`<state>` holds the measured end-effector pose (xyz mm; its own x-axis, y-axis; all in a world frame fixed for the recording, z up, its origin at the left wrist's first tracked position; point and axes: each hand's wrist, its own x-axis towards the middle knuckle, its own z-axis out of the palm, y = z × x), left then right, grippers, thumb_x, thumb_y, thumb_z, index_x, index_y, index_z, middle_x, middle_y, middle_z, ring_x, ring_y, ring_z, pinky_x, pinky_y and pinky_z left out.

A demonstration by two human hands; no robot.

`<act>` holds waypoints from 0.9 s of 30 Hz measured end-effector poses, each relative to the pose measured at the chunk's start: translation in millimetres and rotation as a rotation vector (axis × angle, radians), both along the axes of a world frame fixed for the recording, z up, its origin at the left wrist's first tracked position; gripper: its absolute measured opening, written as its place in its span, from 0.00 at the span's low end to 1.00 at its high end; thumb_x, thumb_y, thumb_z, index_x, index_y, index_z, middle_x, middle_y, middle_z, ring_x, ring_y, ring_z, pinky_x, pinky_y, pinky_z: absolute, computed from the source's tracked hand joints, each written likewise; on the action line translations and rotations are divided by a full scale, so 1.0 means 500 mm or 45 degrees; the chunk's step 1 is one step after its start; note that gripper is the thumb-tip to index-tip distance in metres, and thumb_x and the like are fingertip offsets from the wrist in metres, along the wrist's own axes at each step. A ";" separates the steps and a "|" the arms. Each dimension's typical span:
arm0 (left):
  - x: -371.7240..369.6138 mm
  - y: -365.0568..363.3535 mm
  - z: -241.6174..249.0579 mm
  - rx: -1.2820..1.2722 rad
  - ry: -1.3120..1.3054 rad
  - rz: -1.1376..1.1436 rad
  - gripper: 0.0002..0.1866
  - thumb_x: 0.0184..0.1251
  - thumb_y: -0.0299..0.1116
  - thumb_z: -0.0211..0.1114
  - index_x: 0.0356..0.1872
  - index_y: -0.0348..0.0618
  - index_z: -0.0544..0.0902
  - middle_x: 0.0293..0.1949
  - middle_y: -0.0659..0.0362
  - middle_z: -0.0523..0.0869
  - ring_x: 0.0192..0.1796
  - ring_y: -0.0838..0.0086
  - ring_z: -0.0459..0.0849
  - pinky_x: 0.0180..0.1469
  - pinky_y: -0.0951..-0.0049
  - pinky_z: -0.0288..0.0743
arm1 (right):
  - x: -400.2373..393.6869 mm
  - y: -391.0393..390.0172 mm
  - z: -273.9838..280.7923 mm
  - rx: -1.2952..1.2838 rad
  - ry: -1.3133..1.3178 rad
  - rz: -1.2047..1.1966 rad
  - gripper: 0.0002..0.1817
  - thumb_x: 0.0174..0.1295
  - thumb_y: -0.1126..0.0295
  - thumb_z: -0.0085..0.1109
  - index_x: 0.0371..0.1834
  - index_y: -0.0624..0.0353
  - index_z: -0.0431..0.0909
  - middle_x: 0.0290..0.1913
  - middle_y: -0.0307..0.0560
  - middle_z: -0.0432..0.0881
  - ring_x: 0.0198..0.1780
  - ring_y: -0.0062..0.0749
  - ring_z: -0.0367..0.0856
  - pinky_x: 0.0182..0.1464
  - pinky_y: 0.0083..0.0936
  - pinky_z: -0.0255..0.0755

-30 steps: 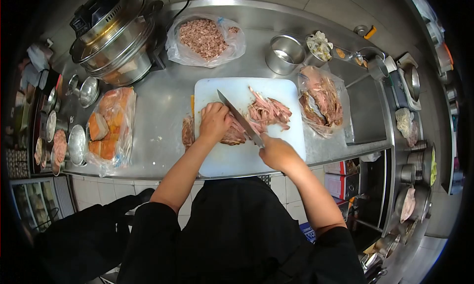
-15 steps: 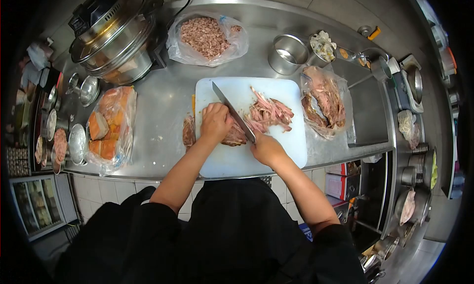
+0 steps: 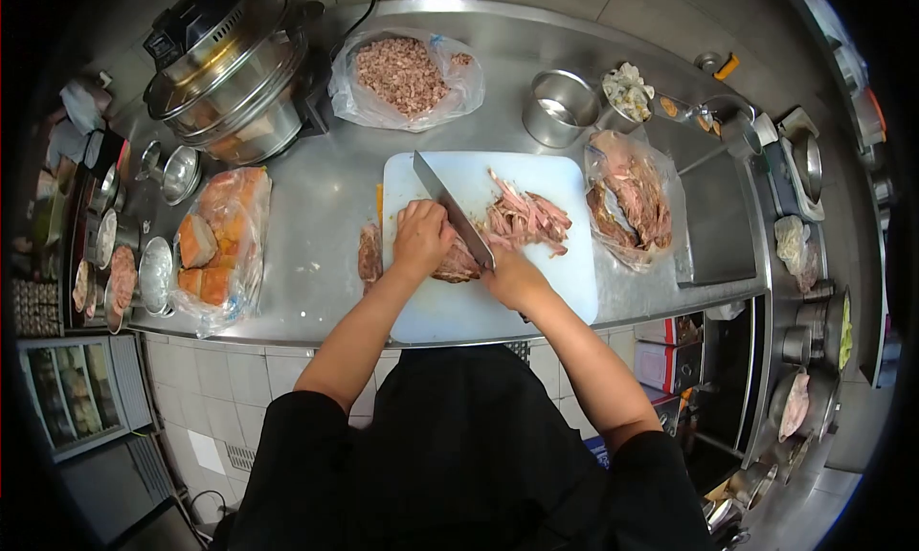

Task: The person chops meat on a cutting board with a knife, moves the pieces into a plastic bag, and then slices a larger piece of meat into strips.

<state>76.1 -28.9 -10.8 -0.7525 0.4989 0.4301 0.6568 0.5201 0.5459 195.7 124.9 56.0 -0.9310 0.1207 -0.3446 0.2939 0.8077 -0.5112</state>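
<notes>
My right hand (image 3: 514,281) is wrapped round the handle of a large kitchen knife (image 3: 442,195), whose blade slants up and to the left. Curled fingers of my left hand (image 3: 421,235) hold down a piece of cooked meat (image 3: 458,264) right beside the blade. Both lie on a white cutting board (image 3: 479,312). A loose heap of thin meat strips (image 3: 528,218) sits on the board to the right of the knife. Just past the board's left edge is another browned piece of meat (image 3: 369,252), partly hidden by my left forearm.
On the steel counter (image 3: 321,216) are a bag of chopped meat (image 3: 402,74), a bag of large meat pieces (image 3: 627,197) and a bag of orange-skinned blocks (image 3: 225,230). A steel pot (image 3: 558,120) stands behind the board, a round glass-and-metal cooker (image 3: 235,82) back left, a sink (image 3: 723,221) at right.
The knife blade looks broader now, its angle slightly turned. My left hand stays on the meat. The whole view has shifted slightly, showing more floor at lower left.
</notes>
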 end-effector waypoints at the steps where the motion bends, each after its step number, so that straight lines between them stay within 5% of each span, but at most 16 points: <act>1: -0.001 -0.001 0.000 0.012 0.016 0.008 0.07 0.54 0.30 0.65 0.33 0.43 0.78 0.40 0.57 0.79 0.49 0.59 0.76 0.55 0.59 0.67 | 0.000 -0.001 0.012 -0.045 -0.048 -0.034 0.29 0.60 0.68 0.57 0.67 0.62 0.69 0.46 0.69 0.84 0.50 0.61 0.83 0.54 0.48 0.76; 8: 0.007 -0.027 -0.013 -0.004 0.049 0.183 0.08 0.59 0.29 0.64 0.39 0.42 0.80 0.45 0.56 0.82 0.52 0.57 0.76 0.56 0.57 0.66 | -0.003 0.012 0.028 -0.014 -0.134 -0.014 0.25 0.61 0.66 0.57 0.63 0.61 0.72 0.48 0.66 0.84 0.51 0.59 0.83 0.54 0.47 0.76; 14: 0.004 -0.025 -0.006 -0.060 0.106 0.170 0.07 0.59 0.29 0.64 0.38 0.42 0.80 0.42 0.55 0.81 0.51 0.57 0.76 0.55 0.57 0.66 | 0.031 0.029 0.186 0.131 -0.360 0.201 0.18 0.62 0.68 0.55 0.53 0.64 0.74 0.45 0.65 0.85 0.49 0.59 0.84 0.53 0.49 0.75; 20: 0.000 -0.027 -0.001 -0.056 0.128 0.138 0.08 0.55 0.29 0.64 0.37 0.41 0.79 0.41 0.54 0.80 0.49 0.57 0.76 0.54 0.57 0.66 | -0.015 -0.010 0.007 0.203 0.122 0.138 0.17 0.61 0.69 0.53 0.52 0.65 0.75 0.44 0.66 0.84 0.49 0.60 0.83 0.53 0.49 0.75; 26: 0.002 -0.027 -0.010 -0.043 0.101 0.159 0.08 0.54 0.29 0.64 0.36 0.41 0.78 0.40 0.54 0.79 0.49 0.56 0.76 0.53 0.57 0.66 | 0.001 0.044 0.099 0.053 -0.022 0.259 0.20 0.59 0.69 0.55 0.53 0.67 0.75 0.43 0.66 0.85 0.48 0.59 0.83 0.50 0.49 0.76; 27: 0.001 -0.027 -0.009 -0.061 0.081 0.156 0.08 0.55 0.29 0.63 0.35 0.41 0.77 0.40 0.53 0.79 0.48 0.55 0.76 0.52 0.56 0.66 | 0.006 0.034 0.148 0.003 -0.279 0.183 0.19 0.60 0.69 0.56 0.52 0.67 0.75 0.44 0.66 0.85 0.49 0.59 0.83 0.50 0.49 0.76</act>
<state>76.5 -42.4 -15.3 -0.7808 0.4261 0.4569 0.6195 0.6228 0.4779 198.8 141.7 130.2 -0.8418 -0.0063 -0.5398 0.2798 0.8500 -0.4463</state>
